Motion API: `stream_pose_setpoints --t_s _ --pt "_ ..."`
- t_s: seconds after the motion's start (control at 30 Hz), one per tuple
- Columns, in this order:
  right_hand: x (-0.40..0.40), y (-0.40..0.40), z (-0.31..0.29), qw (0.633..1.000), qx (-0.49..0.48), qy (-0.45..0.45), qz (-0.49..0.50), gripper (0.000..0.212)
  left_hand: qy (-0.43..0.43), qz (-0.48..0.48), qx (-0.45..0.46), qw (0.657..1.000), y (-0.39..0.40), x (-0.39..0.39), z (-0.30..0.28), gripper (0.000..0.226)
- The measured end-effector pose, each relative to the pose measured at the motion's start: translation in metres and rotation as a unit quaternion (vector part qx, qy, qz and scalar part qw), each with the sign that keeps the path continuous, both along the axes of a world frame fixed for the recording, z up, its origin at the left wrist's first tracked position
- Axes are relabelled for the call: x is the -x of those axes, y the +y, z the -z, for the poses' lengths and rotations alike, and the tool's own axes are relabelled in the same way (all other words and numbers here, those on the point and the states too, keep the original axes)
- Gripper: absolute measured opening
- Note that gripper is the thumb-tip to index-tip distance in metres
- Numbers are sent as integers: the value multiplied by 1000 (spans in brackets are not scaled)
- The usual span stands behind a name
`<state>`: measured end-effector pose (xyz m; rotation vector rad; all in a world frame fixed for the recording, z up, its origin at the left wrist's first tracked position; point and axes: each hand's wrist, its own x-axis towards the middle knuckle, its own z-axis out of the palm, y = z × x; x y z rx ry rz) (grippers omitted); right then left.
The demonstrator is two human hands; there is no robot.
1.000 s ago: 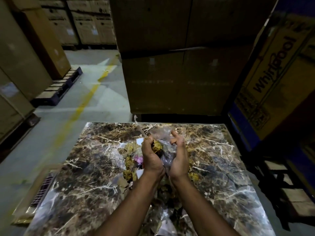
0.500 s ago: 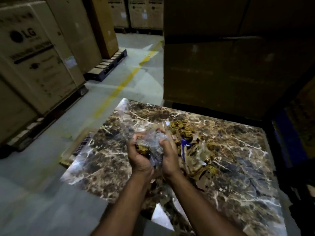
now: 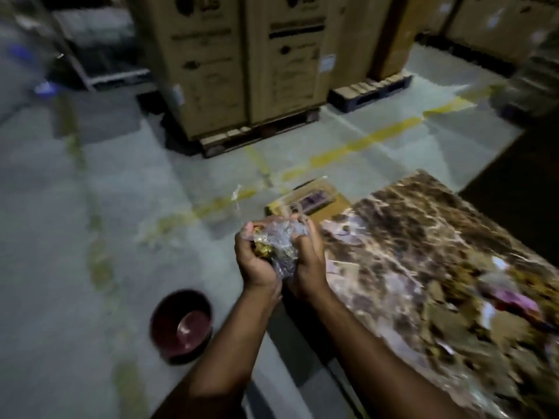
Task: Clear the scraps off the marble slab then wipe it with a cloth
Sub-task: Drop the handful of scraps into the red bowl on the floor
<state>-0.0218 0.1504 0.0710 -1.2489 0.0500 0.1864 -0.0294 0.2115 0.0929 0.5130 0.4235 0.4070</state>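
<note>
Warehouse floor, slab (image 3: 423, 267) at right; your hands (image 3: 281, 261) cup the scraps (image 3: 276, 243), fingers curled round them; bowl (image 3: 181, 325) lies lower left, nearer your left.

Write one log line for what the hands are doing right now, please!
left hand: grips scrap bundle | right hand: grips same bundle | bundle: beside marble slab edge | slab: scraps remain | bowl: on floor
</note>
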Motion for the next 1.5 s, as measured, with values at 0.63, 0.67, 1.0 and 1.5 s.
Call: stream_pose_setpoints --t_s 0.63,0.67,1.0,1.5 --pt "-4 337 224 930 126 60 -339 28 363 -253 -59 895 341 61 246 20" --pt "-8 341 246 926 140 62 -345 29 367 -250 -75 893 343 61 268 21" --pt "-50 374 567 830 329 6 -450 38 530 -136 -138 826 378 45 583 33" --pt "-56 349 718 539 501 -192 -649 87 596 246 -469 603 361 72 720 68"
